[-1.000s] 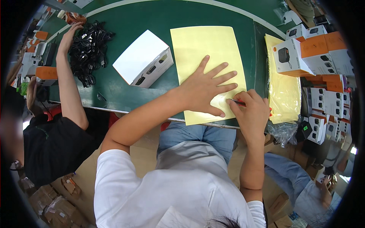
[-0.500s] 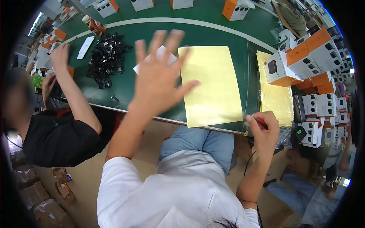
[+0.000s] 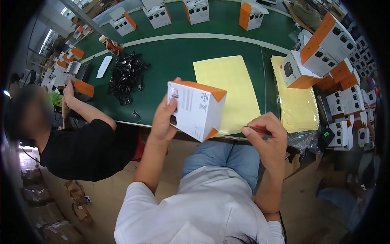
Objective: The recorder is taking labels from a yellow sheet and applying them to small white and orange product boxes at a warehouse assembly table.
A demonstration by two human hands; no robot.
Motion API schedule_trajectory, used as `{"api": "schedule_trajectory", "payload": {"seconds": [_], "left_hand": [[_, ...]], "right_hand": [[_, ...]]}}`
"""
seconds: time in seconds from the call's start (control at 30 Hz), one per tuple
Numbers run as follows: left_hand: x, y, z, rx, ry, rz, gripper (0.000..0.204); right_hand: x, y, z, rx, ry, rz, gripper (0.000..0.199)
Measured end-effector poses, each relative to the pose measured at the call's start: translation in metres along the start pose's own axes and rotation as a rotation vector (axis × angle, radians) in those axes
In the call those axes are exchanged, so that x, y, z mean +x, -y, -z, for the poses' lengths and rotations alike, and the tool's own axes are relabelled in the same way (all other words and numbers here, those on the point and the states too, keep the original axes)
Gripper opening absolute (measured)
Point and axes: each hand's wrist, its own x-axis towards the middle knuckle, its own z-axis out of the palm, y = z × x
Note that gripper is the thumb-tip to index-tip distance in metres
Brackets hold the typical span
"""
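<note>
Box (image 3: 193,107) partly over yellow sheet (image 3: 235,87)

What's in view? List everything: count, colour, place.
table: one, green, centre
sheet: one, yellow, on table
held box: one, white-orange, centre
tool: one, partly red, beside sheet
cables: pile, black, table's left
slip: one, white, left
bottle: one, brown, beyond cables
far boxes: four, white-orange, far side
stacked boxes: many, white-orange, right
wrapped sheets: uncounted, yellow, right
nearby person: one, black shirt, left
cartons: several, brown, lower left
left hand: one, on held box
right hand: one, on tool
</note>
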Motion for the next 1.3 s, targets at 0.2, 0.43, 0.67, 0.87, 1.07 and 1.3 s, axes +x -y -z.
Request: {"api": "schedule_trajectory", "payload": {"seconds": [0.2, 0.43, 0.67, 0.87, 1.07, 1.3], "left_hand": [[-0.01, 0.032, -0.01, -0.251, 0.048, 0.136, 0.068], [-0.012, 0.037, -0.018, -0.233, 0.097, 0.147, 0.069], [-0.017, 0.04, -0.021, -0.239, 0.064, 0.179, 0.068], [-0.018, 0.052, -0.019, -0.274, 0.009, 0.234, 0.063], [-0.023, 0.058, -0.026, -0.349, 0.033, 0.285, 0.061], [-0.034, 0.078, -0.029, -0.617, 0.096, 0.349, 0.06]], "right_hand": [[0.001, 0.004, -0.008, -0.065, 0.022, 0.028, 0.018], [0.001, -0.002, -0.014, -0.255, -0.003, 0.068, 0.02], [-0.002, 0.005, -0.012, -0.413, 0.049, 0.103, 0.031], [-0.002, 0.004, -0.013, -0.593, 0.007, 0.193, 0.042], [-0.005, 0.002, -0.013, -0.636, -0.022, 0.193, 0.052], [-0.003, -0.012, -0.017, 0.113, 0.14, -0.204, 0.053]]}}
